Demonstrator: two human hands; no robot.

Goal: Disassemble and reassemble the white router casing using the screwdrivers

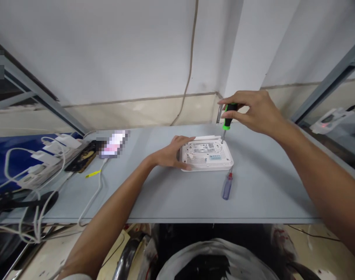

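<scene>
A white router [199, 160] with vent holes and printed labels lies flat on the table, its underside up. My left hand [173, 153] grips its left end, thumb along the near edge and fingers over the far edge. In my right hand [250, 111] is a black and green screwdriver [227, 121], held upright by the handle with the fingers closed round it. Its shaft points down to the far right corner of the router; the tip's exact seat is too small to make out. Close to the router's near right corner lies a second screwdriver [227, 187] with a clear purple handle.
On the left of the table [171, 198] lie a lit phone [114, 144] on a white cable, a dark phone [83, 155], a yellow tag [92, 174] and a power strip [39, 165] with several chargers. A wall and metal frame posts border the table.
</scene>
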